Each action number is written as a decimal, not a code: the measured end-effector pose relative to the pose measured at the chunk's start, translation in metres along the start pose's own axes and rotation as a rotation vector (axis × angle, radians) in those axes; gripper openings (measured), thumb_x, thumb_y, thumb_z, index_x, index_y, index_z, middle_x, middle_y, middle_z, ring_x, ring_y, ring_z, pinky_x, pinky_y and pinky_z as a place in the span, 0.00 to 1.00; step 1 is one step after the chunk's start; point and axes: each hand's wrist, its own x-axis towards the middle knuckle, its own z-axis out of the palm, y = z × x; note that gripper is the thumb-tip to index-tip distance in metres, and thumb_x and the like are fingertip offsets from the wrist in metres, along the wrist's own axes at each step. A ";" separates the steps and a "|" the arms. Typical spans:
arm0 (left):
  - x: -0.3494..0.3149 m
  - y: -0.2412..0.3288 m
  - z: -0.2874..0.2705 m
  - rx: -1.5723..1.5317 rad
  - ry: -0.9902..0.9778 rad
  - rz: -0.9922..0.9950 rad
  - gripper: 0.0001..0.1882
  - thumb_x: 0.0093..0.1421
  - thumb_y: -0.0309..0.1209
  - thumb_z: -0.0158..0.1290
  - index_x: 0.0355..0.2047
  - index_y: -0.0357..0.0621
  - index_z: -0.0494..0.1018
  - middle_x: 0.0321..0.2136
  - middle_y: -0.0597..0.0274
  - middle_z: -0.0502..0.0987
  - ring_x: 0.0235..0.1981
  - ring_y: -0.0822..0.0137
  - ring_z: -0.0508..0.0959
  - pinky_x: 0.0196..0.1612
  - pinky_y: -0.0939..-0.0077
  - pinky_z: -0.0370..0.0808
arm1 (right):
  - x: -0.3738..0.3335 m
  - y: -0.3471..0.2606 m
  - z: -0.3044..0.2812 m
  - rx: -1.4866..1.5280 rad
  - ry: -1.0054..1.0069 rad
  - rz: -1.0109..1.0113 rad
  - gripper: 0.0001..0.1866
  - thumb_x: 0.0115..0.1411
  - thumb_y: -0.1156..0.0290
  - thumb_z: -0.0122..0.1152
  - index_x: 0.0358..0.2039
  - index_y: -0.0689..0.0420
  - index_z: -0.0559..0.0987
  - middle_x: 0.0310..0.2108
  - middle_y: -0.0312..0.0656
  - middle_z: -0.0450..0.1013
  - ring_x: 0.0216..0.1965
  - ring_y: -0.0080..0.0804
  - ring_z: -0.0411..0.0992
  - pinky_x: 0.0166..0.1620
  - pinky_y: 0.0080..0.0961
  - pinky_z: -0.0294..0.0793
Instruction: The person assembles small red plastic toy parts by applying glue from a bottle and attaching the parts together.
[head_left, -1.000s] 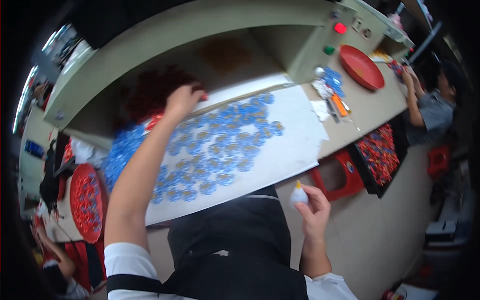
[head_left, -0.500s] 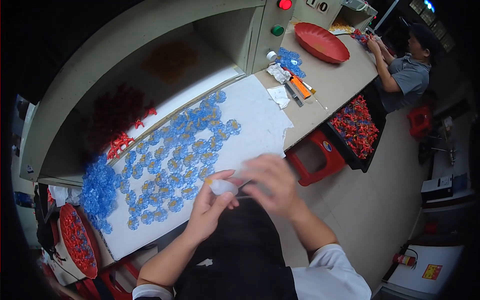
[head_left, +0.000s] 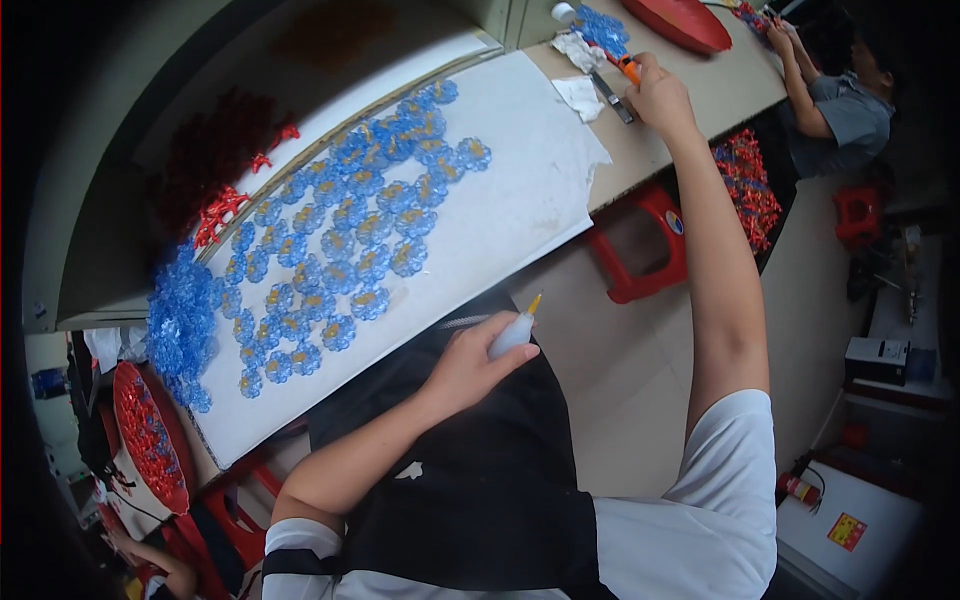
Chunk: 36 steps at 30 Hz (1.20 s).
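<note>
My left hand (head_left: 468,362) is closed around a small whitish squeeze bottle (head_left: 511,338), whose yellow pointed nozzle tilts up, over my dark apron. At the far right of the worktable my right hand (head_left: 662,98) has its fingers wrapped on an orange tool (head_left: 628,68); most of it is hidden, so its exact kind is unclear. Beside that hand lies a dark grey flat tool (head_left: 613,100). Rows of blue clear plastic flower-shaped pieces (head_left: 372,262) with yellowish centres cover the white sheet (head_left: 530,150) in front of me.
Heaped blue pieces (head_left: 182,320) lie at the sheet's left end. Red pieces (head_left: 220,212) sit inside the booth opening. Crumpled tissue (head_left: 580,52) and a red dish (head_left: 685,22) stand far right. A red stool (head_left: 640,245) is below the table edge. A co-worker (head_left: 845,120) works at right.
My right hand has moved from near the bottle out to the orange tool at the far right. My left hand shifted right with the bottle, its nozzle now pointing up. The view has shifted.
</note>
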 end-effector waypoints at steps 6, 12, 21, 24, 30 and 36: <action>0.022 -0.036 0.011 0.273 0.097 -0.011 0.17 0.50 0.38 0.52 0.35 0.40 0.68 0.25 0.48 0.73 0.28 0.50 0.74 0.31 0.68 0.69 | -0.126 -0.026 -0.049 1.009 0.183 0.228 0.14 0.54 0.75 0.48 0.42 0.61 0.65 0.29 0.43 0.68 0.30 0.25 0.69 0.34 0.20 0.68; 0.033 -0.040 0.019 0.376 0.113 -0.013 0.15 0.50 0.37 0.52 0.35 0.41 0.68 0.22 0.47 0.73 0.26 0.49 0.74 0.28 0.66 0.70 | -0.262 -0.078 0.005 1.423 -0.243 0.609 0.11 0.57 0.72 0.45 0.41 0.59 0.63 0.26 0.36 0.65 0.22 0.16 0.62 0.23 0.12 0.63; 0.033 -0.046 0.023 0.459 0.196 -0.007 0.14 0.49 0.35 0.54 0.33 0.40 0.69 0.20 0.53 0.72 0.21 0.58 0.74 0.25 0.74 0.68 | -0.277 -0.102 0.050 1.593 -0.244 0.765 0.18 0.58 0.60 0.37 0.22 0.59 0.69 0.17 0.31 0.62 0.18 0.14 0.56 0.20 0.13 0.53; 0.034 -0.045 0.023 0.471 0.190 0.018 0.14 0.49 0.35 0.54 0.33 0.41 0.69 0.20 0.53 0.72 0.20 0.58 0.74 0.25 0.74 0.68 | -0.269 -0.103 0.056 1.317 -0.254 0.716 0.20 0.57 0.60 0.38 0.16 0.60 0.67 0.13 0.34 0.61 0.16 0.18 0.57 0.20 0.18 0.55; 0.034 -0.041 0.023 0.457 0.172 -0.015 0.14 0.49 0.35 0.53 0.33 0.39 0.68 0.22 0.47 0.73 0.25 0.48 0.73 0.28 0.65 0.70 | -0.270 -0.106 0.064 1.228 -0.081 0.575 0.21 0.56 0.61 0.36 0.15 0.62 0.66 0.10 0.38 0.59 0.14 0.24 0.58 0.20 0.23 0.56; 0.033 -0.042 0.023 0.458 0.167 -0.017 0.14 0.49 0.35 0.53 0.33 0.40 0.68 0.22 0.47 0.73 0.26 0.48 0.73 0.28 0.65 0.70 | -0.274 -0.103 0.068 1.179 -0.076 0.503 0.23 0.58 0.57 0.33 0.15 0.61 0.66 0.13 0.34 0.60 0.16 0.18 0.55 0.19 0.16 0.53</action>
